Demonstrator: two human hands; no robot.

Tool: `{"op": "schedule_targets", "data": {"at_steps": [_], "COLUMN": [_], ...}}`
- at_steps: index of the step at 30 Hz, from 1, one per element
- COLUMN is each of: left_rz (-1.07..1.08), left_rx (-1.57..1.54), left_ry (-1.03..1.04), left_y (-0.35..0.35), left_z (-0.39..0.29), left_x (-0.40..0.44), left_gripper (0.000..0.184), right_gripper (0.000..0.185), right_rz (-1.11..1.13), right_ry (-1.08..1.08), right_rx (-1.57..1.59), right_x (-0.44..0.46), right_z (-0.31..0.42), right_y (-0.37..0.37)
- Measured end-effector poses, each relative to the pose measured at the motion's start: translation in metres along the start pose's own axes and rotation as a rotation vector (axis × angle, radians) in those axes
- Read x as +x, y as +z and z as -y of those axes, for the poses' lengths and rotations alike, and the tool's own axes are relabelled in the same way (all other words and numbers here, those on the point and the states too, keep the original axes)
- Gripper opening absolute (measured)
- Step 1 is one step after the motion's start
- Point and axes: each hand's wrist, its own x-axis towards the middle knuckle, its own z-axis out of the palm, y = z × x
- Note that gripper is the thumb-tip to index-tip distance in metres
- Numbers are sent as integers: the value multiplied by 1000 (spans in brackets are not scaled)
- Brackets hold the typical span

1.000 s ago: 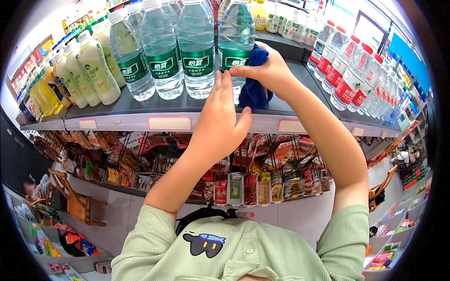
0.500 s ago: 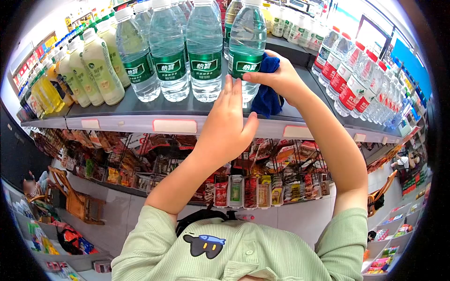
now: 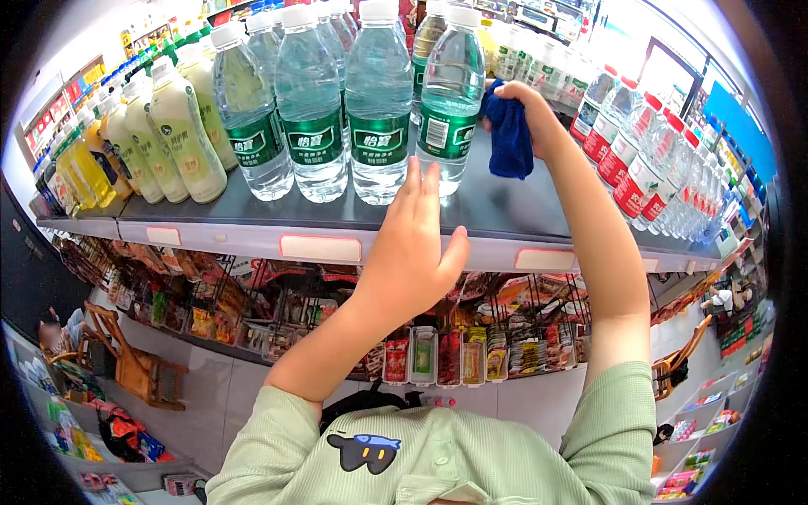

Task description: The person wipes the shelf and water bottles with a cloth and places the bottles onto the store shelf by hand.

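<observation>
My right hand (image 3: 532, 118) grips a bunched dark blue cloth (image 3: 510, 139) above the dark shelf (image 3: 513, 210). Just left of the cloth stands a green-labelled water bottle (image 3: 450, 101), its barcode partly turned to the front. My left hand (image 3: 412, 252) is open, fingers stretched up toward the base of that bottle; whether the fingertips touch it I cannot tell. Beside it, more bottles of the same kind form a front row, among them a middle bottle (image 3: 377, 109) and a left one (image 3: 252, 118).
Pale green drink bottles (image 3: 187, 135) fill the shelf's left side, and red-labelled water bottles (image 3: 635, 164) its right. Price tags (image 3: 320, 247) line the front edge. Packaged snacks (image 3: 425, 353) hang and stand below. A wooden chair (image 3: 139, 362) is on the floor at left.
My right hand, with the cloth, has moved right and away from the end bottle. That bottle has turned, so its barcode now faces forward. My left hand stays near its base.
</observation>
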Motion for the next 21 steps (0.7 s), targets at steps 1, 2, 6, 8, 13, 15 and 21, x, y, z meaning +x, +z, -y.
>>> {"op": "schedule_targets", "data": {"at_steps": [1,2,6,8,13,15,21], "left_rz": [-3,28,51,37,40,40,4], "left_rx": [0,-8,-14,14,26,30,46], "left_ry": [-2,5,-14,-10,-17,-14,5], "left_y": [-2,-4,1,5,3,3,4], "left_z": [-1,-2,2,0,-2,-2,-2], "left_x": [2,4,7,7,7,6,4], "left_gripper": [66,67,68,69,68,68,66], "right_gripper": [44,45,46,45,61,56,58], "right_rz": [84,166,273,296,308,269,220], "right_ry": [26,54,144,153,95,76,33], "right_rx": [-48,-59,-115,-106,-231,-249,-310], "right_x": [3,2,-4,-5,-18,-28,-39], "right_z": [-4,-6,-15,-17,-13,-10,-4], "right_y": [0,4,17,14,14,21,32]}}
